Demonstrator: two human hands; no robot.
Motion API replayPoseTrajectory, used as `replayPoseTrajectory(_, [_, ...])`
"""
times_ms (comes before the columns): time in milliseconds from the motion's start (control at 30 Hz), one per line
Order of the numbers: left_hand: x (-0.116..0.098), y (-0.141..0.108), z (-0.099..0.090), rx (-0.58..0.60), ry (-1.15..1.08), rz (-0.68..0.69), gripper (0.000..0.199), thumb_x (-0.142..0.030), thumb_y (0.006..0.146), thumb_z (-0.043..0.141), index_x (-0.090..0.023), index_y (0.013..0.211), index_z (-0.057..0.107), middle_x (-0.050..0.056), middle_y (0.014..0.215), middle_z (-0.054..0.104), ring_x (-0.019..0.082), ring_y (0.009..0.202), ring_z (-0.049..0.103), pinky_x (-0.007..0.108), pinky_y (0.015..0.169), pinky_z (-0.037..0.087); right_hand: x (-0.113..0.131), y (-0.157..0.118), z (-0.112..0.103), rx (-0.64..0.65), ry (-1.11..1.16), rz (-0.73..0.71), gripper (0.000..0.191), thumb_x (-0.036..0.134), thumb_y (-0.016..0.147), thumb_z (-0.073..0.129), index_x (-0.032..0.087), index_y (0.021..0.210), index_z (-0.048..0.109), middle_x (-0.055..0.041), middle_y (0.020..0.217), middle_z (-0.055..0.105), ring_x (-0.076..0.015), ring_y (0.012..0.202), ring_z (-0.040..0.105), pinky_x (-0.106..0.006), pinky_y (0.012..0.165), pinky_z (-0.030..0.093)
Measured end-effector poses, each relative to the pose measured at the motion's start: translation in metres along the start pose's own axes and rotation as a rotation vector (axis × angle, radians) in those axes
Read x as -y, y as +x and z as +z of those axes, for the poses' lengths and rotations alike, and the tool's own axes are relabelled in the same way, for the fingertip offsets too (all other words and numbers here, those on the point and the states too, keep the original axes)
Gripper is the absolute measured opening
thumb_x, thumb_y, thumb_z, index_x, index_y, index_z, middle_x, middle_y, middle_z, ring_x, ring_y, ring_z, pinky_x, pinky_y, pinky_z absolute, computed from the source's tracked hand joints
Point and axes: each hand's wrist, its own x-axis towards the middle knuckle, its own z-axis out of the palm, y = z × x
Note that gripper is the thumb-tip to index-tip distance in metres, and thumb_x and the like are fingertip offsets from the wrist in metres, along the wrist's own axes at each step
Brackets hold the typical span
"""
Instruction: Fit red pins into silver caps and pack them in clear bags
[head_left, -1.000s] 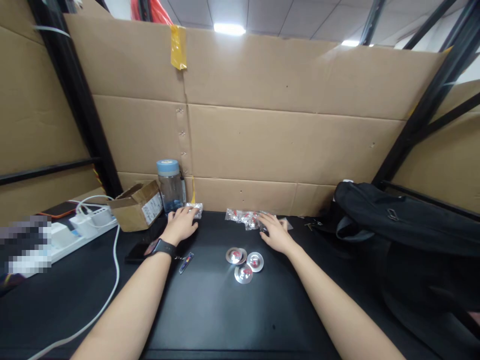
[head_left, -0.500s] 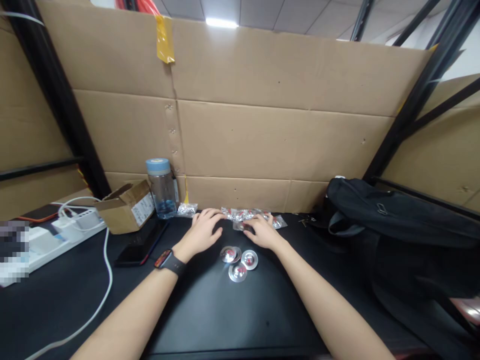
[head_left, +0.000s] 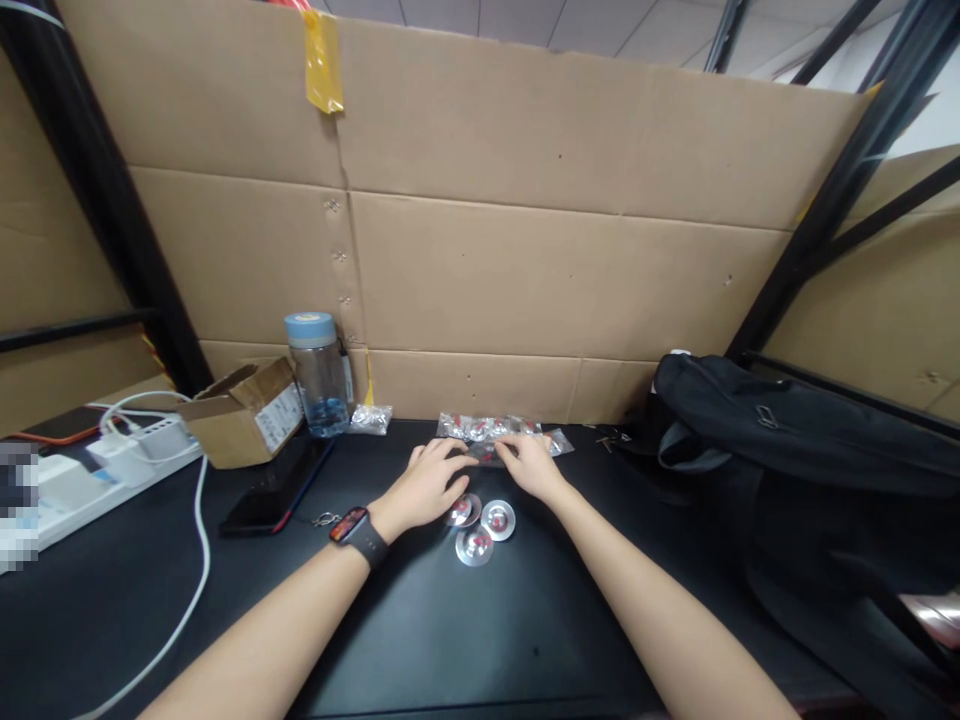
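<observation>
My left hand (head_left: 429, 486) reaches in with its fingers stretched out, the fingertips at the left end of a small clear plastic packet (head_left: 486, 453) with something red and silvery in it. At the packet's right end, my right hand (head_left: 534, 466) has thumb and fingertips closed on it; the exact grip is partly hidden. Just behind lies a row of similar clear packets (head_left: 480, 427) with red and silver contents. Several round silver discs (head_left: 475, 546) with raised, red-marked middles lie in front of my hands. My left thumb is close to the leftmost disc, partly covering it.
To the left are a clear bottle with blue lid (head_left: 313, 385), an open cardboard box (head_left: 241, 420), a dark phone (head_left: 271, 490), and a white power strip (head_left: 71, 490) with a cable. A silvery packet (head_left: 371, 419) lies beside the bottle. A black backpack (head_left: 795, 430) occupies the right.
My left hand has moved right, its fingertips coming to the packet and its thumb over the leftmost disc. My right hand stays at the packet. A keyring beside my watch has come into sight.
</observation>
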Motion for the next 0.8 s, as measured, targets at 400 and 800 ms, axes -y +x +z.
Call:
replayPoseTrajectory(400, [-0.004,0.007,-0.009,-0.132,-0.522,-0.195,0.025,-0.040,0.088,0.066,-0.023,0.106,0.068,0.005,0.102,0.075,0.021,0.092,0.071,0.031,0.079,0.054,0.019,-0.012,-0.019,-0.074,0.385,-0.152,0.023,0.034,0.094,0.058,0.025,0.099,0.079,-0.0068,0.100,0.077,-0.0236,0.087,0.069,-0.034,0.076,0.050])
replayPoseTrajectory(800, [-0.004,0.011,-0.004,-0.264,-0.551,-0.226,0.020,-0.037,0.091,0.062,-0.022,0.094,0.074,0.004,0.096,0.077,0.021,0.088,0.072,0.032,0.084,0.055,0.025,-0.015,-0.009,-0.157,0.533,-0.074,0.042,0.038,0.087,0.069,0.027,0.127,0.063,-0.0059,0.112,0.074,-0.0230,0.097,0.068,-0.031,0.077,0.051])
